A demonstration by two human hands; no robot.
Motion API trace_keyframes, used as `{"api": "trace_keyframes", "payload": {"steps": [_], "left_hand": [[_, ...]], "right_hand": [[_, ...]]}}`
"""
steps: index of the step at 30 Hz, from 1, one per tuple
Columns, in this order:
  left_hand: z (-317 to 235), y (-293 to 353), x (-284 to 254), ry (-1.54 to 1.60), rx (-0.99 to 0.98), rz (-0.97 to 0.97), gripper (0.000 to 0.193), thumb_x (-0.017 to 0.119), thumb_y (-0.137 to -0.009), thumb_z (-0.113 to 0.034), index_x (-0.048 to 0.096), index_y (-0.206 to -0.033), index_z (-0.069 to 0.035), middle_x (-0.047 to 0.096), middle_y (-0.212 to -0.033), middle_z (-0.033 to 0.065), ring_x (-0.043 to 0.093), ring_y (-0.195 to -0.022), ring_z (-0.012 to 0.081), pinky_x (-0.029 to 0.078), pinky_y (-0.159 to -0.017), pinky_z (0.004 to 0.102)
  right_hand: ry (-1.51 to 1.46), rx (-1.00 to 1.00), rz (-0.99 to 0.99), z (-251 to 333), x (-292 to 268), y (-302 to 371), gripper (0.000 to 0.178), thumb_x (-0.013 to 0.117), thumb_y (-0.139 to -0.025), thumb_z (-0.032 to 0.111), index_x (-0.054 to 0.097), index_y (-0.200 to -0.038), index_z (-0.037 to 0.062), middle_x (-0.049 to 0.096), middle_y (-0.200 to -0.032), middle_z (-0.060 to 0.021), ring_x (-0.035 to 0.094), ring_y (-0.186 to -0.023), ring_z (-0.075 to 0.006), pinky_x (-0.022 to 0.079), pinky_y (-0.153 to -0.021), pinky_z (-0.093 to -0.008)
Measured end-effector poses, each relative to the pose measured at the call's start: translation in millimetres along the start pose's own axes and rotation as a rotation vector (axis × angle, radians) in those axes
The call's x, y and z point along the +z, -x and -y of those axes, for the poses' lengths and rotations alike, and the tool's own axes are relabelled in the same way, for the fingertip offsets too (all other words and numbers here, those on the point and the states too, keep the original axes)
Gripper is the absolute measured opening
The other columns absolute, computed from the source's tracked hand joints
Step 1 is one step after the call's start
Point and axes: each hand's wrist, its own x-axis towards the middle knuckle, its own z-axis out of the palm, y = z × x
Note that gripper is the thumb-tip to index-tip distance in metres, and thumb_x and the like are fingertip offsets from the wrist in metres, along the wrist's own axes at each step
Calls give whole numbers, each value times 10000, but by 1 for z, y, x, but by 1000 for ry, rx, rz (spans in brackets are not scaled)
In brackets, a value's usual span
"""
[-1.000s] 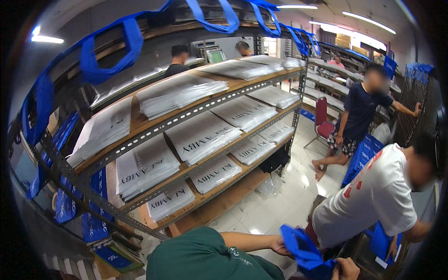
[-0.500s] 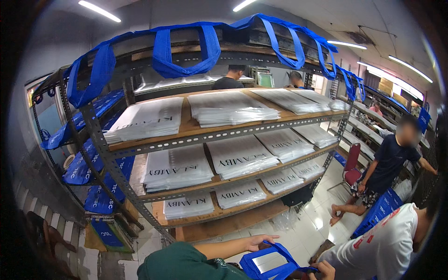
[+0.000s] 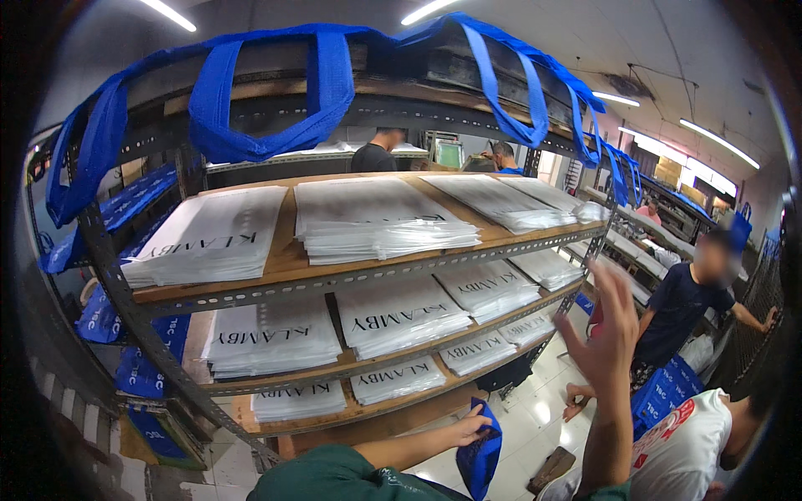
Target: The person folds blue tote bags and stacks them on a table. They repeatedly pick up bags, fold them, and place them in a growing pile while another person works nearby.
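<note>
Left hand point(image 3: 468, 428): fingers pinch blue bag point(image 3: 479, 465); right hand point(image 3: 608, 321): fingers spread. Above them: strapped bags point(image 3: 251, 149) already draped; held one not.

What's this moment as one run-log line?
left hand: holding blue fabric bag | right hand: raised, open, empty | ahead: metal shelving rack, white printed stacks

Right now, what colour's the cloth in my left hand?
The cloth is blue; the head view shows it.

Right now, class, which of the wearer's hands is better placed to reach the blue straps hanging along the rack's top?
Probably the right hand: it is raised, open and seemingly empty, while the left hand is lower and grips blue fabric. The blue straps hang above both in the picture.
</note>
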Motion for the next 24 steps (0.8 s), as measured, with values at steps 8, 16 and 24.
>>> {"api": "trace_keyframes", "payload": {"steps": [8, 16, 24], "left_hand": [[-32, -38, 40, -152, 91, 190, 775, 557, -719, -31, 177, -1389, -119, 524, -995, 51, 542, -762, 118, 466, -615, 226], [-65, -29, 26, -221, 115, 184, 742, 563, -711, -27, 246, -1376, -113, 499, -867, 6, 495, -736, 79, 416, -648, 200], [-89, -24, 67, -387, 188, 260, 748, 535, -703, -27, 221, -1381, -62, 515, -915, 42, 518, -736, 91, 439, -608, 203]], "right_hand": [[238, -310, -263, 22, 43, -172, 406, 712, -644, 151, 607, -1035, 140, 571, -923, -47, 539, -881, -224, 447, -745, -352], [137, -406, -374, -16, 23, -218, 183, 652, -761, 219, 663, -881, 82, 593, -773, -58, 540, -786, -225, 420, -711, -340], [69, -460, -122, -23, -19, -194, 582, 669, -709, 434, 531, -1182, 124, 537, -1176, -77, 490, -1097, -229, 367, -941, -350]]}}
